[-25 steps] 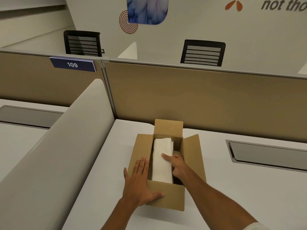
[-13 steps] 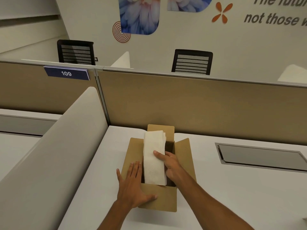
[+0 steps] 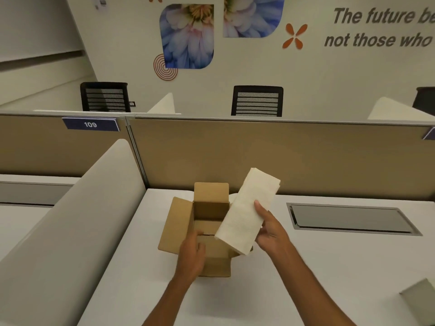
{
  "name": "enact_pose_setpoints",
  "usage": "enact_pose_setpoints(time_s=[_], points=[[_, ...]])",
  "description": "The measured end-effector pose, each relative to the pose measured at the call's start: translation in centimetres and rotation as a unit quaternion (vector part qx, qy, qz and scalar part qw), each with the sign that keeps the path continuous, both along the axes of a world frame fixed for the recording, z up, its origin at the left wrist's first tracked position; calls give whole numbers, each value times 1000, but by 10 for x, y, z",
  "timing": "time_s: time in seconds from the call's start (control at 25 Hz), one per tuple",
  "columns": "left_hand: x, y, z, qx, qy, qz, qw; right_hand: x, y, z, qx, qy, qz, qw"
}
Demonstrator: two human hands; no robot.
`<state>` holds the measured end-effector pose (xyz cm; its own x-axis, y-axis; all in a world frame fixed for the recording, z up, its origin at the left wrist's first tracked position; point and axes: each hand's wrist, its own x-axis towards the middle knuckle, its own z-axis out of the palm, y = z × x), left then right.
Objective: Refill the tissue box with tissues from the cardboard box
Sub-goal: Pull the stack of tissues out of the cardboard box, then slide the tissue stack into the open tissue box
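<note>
An open brown cardboard box (image 3: 207, 208) stands on the white desk, its flaps spread, its inside looking bare. My right hand (image 3: 270, 229) grips a white stack of folded tissues (image 3: 247, 210), held tilted in the air above the box's right flap. My left hand (image 3: 191, 254) rests on the box's near flap, fingers curled over its edge. A grey-green corner of what may be the tissue box (image 3: 421, 295) shows at the lower right edge, mostly cut off.
A tan partition (image 3: 259, 156) closes the desk's far side, and a grey curved divider (image 3: 70, 220) bounds it on the left. A recessed cable tray (image 3: 353, 218) sits in the desk (image 3: 329, 267) to the right. Black chairs stand beyond the partition.
My right hand has lifted the tissue stack out of the cardboard box and swung it up to the right. My left hand has shifted from the box's left side to its near flap.
</note>
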<state>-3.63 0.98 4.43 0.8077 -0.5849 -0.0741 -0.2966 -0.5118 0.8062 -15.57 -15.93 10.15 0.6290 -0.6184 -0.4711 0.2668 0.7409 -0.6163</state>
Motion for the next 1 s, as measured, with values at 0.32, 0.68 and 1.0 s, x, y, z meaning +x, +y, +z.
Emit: enact_pose_setpoints(time_s=[0.32, 0.68, 1.0], points=[[-138, -71, 24, -239, 534, 69, 808, -129, -19, -2, 75, -28, -46, 996], [-299, -119, 29, -179, 429, 28, 885, -276, -54, -26, 84, -63, -121, 987], [-352, -114, 17, -136, 449, 30, 883, -373, -71, -43, 89, -9, -176, 980]])
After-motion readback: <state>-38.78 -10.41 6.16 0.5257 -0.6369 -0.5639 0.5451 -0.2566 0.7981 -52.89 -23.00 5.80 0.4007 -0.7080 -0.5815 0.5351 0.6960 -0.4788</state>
